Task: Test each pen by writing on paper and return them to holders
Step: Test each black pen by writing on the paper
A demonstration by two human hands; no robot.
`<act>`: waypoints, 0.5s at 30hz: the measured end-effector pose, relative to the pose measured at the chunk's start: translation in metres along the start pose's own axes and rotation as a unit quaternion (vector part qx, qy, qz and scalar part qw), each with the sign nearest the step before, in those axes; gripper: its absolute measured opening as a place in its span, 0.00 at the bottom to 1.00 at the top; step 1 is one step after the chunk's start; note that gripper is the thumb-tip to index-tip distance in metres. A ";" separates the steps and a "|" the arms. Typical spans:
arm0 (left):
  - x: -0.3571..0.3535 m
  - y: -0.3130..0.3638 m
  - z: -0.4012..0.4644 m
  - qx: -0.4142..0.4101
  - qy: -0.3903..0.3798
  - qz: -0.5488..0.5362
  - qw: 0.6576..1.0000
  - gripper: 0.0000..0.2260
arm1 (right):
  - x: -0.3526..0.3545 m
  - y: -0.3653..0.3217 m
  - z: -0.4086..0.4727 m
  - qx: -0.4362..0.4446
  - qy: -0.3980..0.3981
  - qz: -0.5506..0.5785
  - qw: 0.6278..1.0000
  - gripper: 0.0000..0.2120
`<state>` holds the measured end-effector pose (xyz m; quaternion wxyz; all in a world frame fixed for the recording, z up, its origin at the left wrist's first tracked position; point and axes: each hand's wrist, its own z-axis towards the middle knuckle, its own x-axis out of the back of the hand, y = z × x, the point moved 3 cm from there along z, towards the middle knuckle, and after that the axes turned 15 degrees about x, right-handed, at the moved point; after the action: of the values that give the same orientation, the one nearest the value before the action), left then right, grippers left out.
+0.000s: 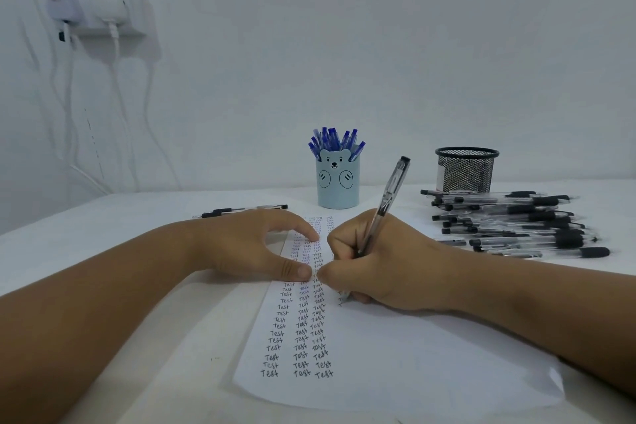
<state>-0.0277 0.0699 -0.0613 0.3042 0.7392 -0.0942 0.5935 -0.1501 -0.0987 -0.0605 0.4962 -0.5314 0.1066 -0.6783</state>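
Head view, looking down over a white table [120, 234] set against a white wall; a sheet of paper [395, 372] is lying in the middle of the table, carrying three full columns of the handwritten word "Test", with a fourth column just beginning beside the right hand; the right hand [385, 265] is resting on the paper with its fingers curled tightly round a clear black-capped pen [390, 193], which is tilting up and away from the person, its tip hidden under the fingers at the paper; the left hand [254, 244] is lying on the left edge of the sheet, fingers relaxed and gently arched, forefinger and thumb pressing the paper flat and holding nothing; the tips of the two thumbs are sitting just beside each other; behind the paper a pale blue bear-faced holder [337, 186] is standing upright, filled with blue pens [335, 141]; to its right a black mesh holder [466, 170] is standing near the wall; in front of that holder a pile of black pens [516, 220] is lying on the table; one more black pen [241, 211] is lying alone just behind the left hand; on the wall at upper left a white power strip [96, 7] is hanging with white cables [113, 86] trailing down.
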 end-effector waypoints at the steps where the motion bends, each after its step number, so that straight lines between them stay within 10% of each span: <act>1: 0.000 0.000 0.000 -0.003 0.001 0.002 1.000 0.31 | 0.000 0.000 -0.001 -0.003 -0.001 0.006 1.000 0.20; 15: 0.000 0.004 -0.004 0.016 -0.002 0.004 1.000 0.28 | 0.000 0.000 0.001 0.007 -0.006 -0.017 1.000 0.20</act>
<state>-0.0327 0.0688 -0.0592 0.2894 0.7446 -0.0884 0.5950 -0.1491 -0.0985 -0.0605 0.4892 -0.5334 0.0902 -0.6841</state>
